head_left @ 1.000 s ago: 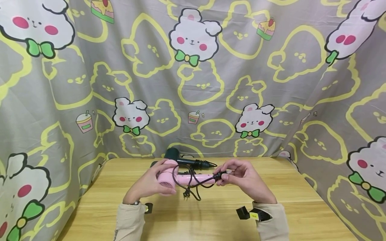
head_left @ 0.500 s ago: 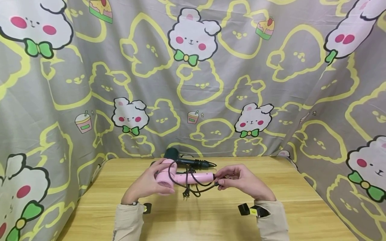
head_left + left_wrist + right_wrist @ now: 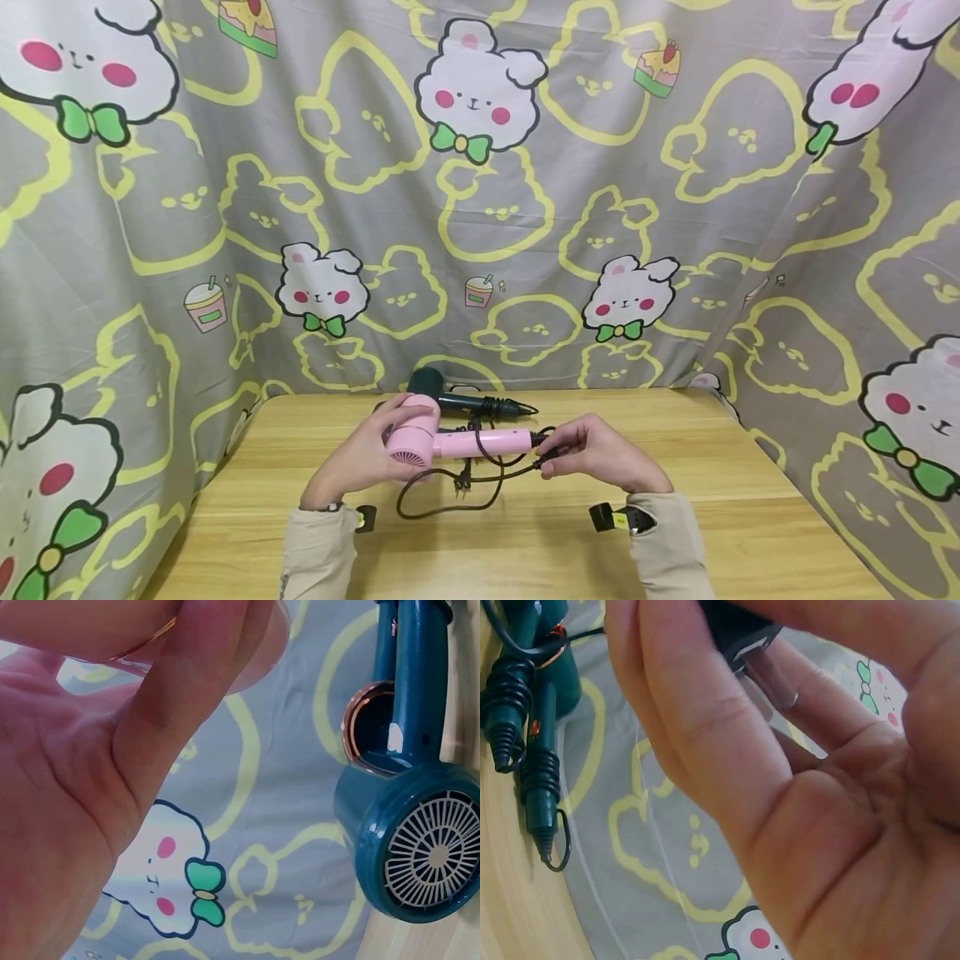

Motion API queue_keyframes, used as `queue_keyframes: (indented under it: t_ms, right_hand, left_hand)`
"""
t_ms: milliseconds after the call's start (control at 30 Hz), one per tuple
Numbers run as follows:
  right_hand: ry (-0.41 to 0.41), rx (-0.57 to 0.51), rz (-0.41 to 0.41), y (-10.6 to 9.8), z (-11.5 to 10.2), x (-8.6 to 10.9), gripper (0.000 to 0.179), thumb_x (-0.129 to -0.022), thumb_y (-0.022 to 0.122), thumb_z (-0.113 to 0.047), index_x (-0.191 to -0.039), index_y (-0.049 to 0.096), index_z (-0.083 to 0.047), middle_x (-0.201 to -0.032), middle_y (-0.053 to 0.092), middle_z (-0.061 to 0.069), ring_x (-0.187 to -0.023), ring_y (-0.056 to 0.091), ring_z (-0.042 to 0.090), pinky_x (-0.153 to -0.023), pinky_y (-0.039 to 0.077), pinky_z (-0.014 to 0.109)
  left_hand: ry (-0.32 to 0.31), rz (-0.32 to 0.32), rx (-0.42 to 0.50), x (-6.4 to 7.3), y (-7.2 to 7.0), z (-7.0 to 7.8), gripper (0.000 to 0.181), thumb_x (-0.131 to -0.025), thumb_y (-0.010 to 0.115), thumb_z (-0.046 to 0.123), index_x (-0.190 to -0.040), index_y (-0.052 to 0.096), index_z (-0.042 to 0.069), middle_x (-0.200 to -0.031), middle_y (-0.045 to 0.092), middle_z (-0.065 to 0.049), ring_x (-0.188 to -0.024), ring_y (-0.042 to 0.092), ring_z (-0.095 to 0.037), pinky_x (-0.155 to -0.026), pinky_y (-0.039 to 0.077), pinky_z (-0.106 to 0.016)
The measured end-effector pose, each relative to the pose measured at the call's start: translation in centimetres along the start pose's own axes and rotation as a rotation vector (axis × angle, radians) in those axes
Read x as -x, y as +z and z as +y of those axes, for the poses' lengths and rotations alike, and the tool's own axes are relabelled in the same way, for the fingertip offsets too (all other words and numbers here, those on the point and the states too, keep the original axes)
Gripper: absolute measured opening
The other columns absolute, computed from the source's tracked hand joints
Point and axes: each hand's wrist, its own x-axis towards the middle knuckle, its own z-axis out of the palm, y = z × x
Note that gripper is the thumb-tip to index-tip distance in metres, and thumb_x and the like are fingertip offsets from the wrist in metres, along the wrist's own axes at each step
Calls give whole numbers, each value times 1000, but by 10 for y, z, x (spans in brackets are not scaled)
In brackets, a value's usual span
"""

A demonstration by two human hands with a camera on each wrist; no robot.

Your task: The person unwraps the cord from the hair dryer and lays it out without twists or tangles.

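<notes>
My left hand (image 3: 358, 450) grips the head of a pink hair dryer (image 3: 486, 443), fingers on top and thumb below; its handle points right. In the left wrist view only a blurred pink part of the dryer (image 3: 82, 626) shows above the palm. My right hand (image 3: 600, 457), just beyond the handle's end, pinches a black plug (image 3: 739, 630) with flat metal prongs. From these fingers the black cord (image 3: 450, 508) runs left in a loose loop below the dryer, and part of it still crosses the handle.
Behind the pink dryer lies a dark green hair dryer (image 3: 426, 385); the right wrist view shows two green handles (image 3: 540, 772) wrapped with cord. Another black plug (image 3: 462, 482) shows under the pink handle. A patterned curtain (image 3: 480, 208) stands along the wooden table's (image 3: 750, 492) back edge.
The cord loop that lay across the dryer's head and handle has dropped in front, below them. My right hand has shifted slightly down with the plug; the left hand keeps its grip.
</notes>
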Motion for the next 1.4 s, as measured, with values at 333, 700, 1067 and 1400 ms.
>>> queue_keyframes:
  t_ms: [333,700,1067,1400]
  right_hand:
    - [59,-19,29,-6,4,2,28,-85,82,-8,-108,73,6,-101,78,22,-86,76,17,-82,60,31]
    - [77,-44,99,-9,14,-1,29,-86,82,-9,-107,72,8,-96,80,14,-86,77,18,-84,60,30]
    - [78,-100,263,-11,20,-3,31,-84,81,-4,-111,71,8,-101,77,9,-89,76,20,-87,61,33]
    - [72,-132,501,-4,15,-11,31,-90,78,-7,-116,70,6,-99,78,9,-86,75,14,-85,59,29]
  left_hand:
    - [-40,9,-8,2,-3,3,88,-61,99,41,-140,61,36,-170,25,-17,-145,40,-51,-100,49,-52]
    - [-20,-2,23,3,-4,5,88,-63,99,44,-142,60,37,-171,22,-17,-146,37,-54,-94,49,-44]
    - [-20,-34,63,2,-3,10,87,-64,99,40,-142,60,37,-171,23,-13,-142,42,-49,-85,54,-38]
    - [-27,-49,28,1,1,12,89,-63,99,43,-142,60,36,-171,25,-12,-141,44,-46,-84,54,-35]
